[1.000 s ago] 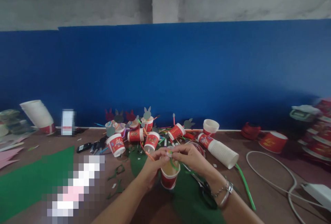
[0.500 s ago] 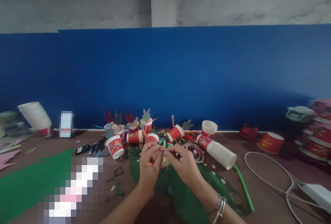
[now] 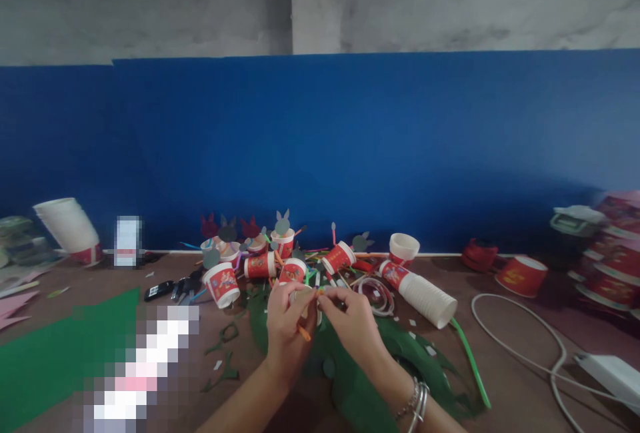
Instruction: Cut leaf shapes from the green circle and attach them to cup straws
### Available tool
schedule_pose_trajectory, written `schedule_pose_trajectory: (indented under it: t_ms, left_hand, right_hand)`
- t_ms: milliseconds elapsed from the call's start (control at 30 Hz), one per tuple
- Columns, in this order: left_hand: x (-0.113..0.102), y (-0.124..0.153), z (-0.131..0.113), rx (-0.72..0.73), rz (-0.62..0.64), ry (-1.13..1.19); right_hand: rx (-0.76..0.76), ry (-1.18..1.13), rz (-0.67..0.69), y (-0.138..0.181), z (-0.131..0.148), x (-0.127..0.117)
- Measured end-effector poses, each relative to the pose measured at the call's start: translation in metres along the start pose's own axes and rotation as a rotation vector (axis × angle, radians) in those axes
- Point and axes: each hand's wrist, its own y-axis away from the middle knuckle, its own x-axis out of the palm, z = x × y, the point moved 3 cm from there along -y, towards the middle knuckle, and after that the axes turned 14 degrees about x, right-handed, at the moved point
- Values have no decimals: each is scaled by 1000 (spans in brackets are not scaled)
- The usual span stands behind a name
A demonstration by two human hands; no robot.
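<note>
Near the table's middle, my left hand (image 3: pixel 286 326) is closed around a pale paper cup (image 3: pixel 304 298), mostly covered by the fingers. An orange stick (image 3: pixel 304 334) pokes out below that hand's thumb. My right hand (image 3: pixel 353 323) meets it at the cup's edge, thumb and forefinger pinched on a tiny colourful piece too small to name. Beneath both hands lie cut green sheets (image 3: pixel 357 380). Just beyond them are red-and-white paper cups, among them one lying on its side (image 3: pixel 260 264) and one with a grey rabbit-head cutout (image 3: pixel 283 223).
A stack of paper cups (image 3: pixel 423 296) lies to the right beside a coiled clear tube (image 3: pixel 377 296). A green balloon-like strip (image 3: pixel 470 363), a white cable (image 3: pixel 520 300) and a power strip (image 3: pixel 613 376) are farther right. On the left are a green sheet (image 3: pixel 65 340) and black keys (image 3: pixel 159 290).
My left hand has turned slightly, so the orange stick now sticks out lower and shows more. My right hand has shifted a little left, still pinching at the cup.
</note>
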Motion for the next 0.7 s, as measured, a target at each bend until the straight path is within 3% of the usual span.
schedule_pose_trajectory:
  t_ms: [333, 533, 700]
  left_hand:
    - [-3, -2, -8, 145, -47, -82]
    - [-4, -5, -12, 126, -67, -74]
    - [0, 1, -5, 51, -8, -28]
  right_hand:
    - [12, -27, -15, 2, -1, 3]
    - [18, -14, -34, 2, -2, 3]
    - [14, -24, 2, 0, -3, 3]
